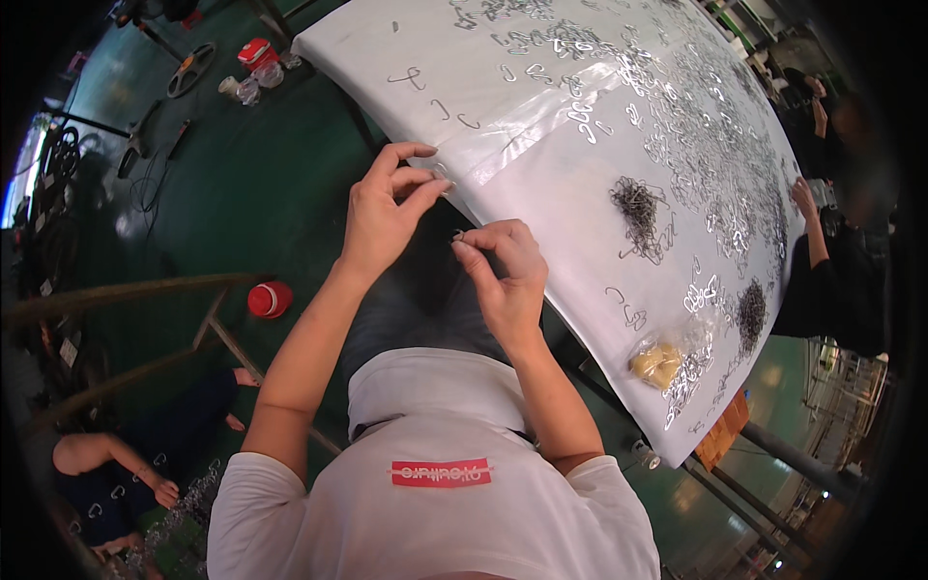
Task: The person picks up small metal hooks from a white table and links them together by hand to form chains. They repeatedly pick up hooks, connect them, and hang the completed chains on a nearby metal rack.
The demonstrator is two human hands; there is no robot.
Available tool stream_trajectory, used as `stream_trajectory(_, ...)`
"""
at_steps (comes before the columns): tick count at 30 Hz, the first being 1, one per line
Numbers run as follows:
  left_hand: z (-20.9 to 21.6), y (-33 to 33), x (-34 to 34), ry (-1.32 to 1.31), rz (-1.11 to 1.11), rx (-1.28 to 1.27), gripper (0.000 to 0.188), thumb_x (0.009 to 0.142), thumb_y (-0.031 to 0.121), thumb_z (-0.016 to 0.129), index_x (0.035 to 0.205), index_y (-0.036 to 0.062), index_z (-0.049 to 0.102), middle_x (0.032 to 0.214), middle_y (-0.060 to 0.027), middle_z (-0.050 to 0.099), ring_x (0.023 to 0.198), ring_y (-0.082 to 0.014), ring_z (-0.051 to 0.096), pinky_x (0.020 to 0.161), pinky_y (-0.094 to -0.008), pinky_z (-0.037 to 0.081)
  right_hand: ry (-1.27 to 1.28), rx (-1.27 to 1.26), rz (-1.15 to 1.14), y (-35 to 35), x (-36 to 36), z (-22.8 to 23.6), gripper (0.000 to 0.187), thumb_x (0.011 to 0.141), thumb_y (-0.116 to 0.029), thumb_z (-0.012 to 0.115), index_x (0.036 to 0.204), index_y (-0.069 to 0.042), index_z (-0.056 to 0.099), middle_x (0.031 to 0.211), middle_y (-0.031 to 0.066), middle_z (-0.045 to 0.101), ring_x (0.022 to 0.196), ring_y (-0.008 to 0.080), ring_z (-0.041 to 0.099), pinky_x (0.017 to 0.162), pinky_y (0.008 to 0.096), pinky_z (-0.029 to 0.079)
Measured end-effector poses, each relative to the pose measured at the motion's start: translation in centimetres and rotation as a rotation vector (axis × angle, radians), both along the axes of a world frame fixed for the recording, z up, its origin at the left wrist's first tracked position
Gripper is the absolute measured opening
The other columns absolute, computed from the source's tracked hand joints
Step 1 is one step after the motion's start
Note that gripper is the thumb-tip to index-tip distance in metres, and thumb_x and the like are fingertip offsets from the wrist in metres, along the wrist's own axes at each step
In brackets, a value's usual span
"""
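My left hand is raised at the table's near edge, its thumb and fingers pinching a small shiny bent-metal hook. To its right and a little lower, my right hand closes thumb and forefinger on a small bent wire piece. A gap separates the two hands. On the white-covered table beyond them, a few loose metal hooks lie close to my left hand. Right of my right hand sits a tangled heap of dark wire pieces. The exact shape of both held pieces is partly hidden by fingers.
Many shiny hooks spread over the table's far side. A yellowish lump in a plastic bag lies near its right corner. Another person's hand reaches in opposite. A red container stands left of me; a seated person works at lower left.
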State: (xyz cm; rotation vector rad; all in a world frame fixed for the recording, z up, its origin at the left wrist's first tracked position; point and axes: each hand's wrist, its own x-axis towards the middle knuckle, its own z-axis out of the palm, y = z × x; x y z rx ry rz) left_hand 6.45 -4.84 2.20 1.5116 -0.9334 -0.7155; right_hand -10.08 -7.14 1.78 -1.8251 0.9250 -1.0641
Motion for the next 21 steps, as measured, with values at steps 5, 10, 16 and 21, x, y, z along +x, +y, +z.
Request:
stream_trajectory(5,1.7,2.1,-1.9,0.03,0.041,-0.039,0.012,0.082,0.009,0.073,0.09,0.0007,0.069,0.081,-0.006,0.072,0.075,-0.0092,0.067,0.07,-0.0256,0.05,0.022,-0.011,0.036,-0.6,0.3,-0.3,0.008,0.078,-0.01,0.074,0.083,-0.005,0.07,0.081,0.0039,0.061,0.079,0.019,0.059,0.075,0.0315,0.042)
stream_trajectory(10,2.4,3.5,-2.6,-0.113,0.073,-0.078,0.008,0.08,0.007,0.073,0.086,0.0034,0.071,0.084,-0.0018,0.069,0.08,-0.0116,0.063,0.07,-0.0261,0.047,-0.001,-0.046,0.045,-0.6,0.7,-0.6,0.009,0.077,-0.012,0.075,0.082,-0.007,0.07,0.08,0.0022,0.061,0.08,0.0202,0.058,0.079,0.0334,0.039)
stream_trajectory(16,1.7,3.6,-2.7,-0.099,0.125,-0.175,0.01,0.077,0.0,0.073,0.086,0.0016,0.069,0.092,-0.0057,0.067,0.082,-0.012,0.062,0.069,-0.024,0.047,0.071,-0.081,0.108,-0.8,0.7,-0.5,0.011,0.076,-0.015,0.076,0.083,-0.009,0.07,0.084,0.0019,0.061,0.083,0.0209,0.058,0.08,0.0352,0.039)
stream_trajectory(21,1.2,3.4,-1.9,-0.176,0.114,-0.162,0.011,0.075,-0.004,0.072,0.083,0.0004,0.067,0.091,-0.0094,0.066,0.084,-0.0181,0.064,0.076,-0.028,0.049,0.121,-0.091,0.134,-7.0,-1.3,-0.1,0.025,0.079,-0.018,0.074,0.1,-0.006,0.068,0.098,0.0082,0.063,0.094,0.0259,0.061,0.083,0.0365,0.046)
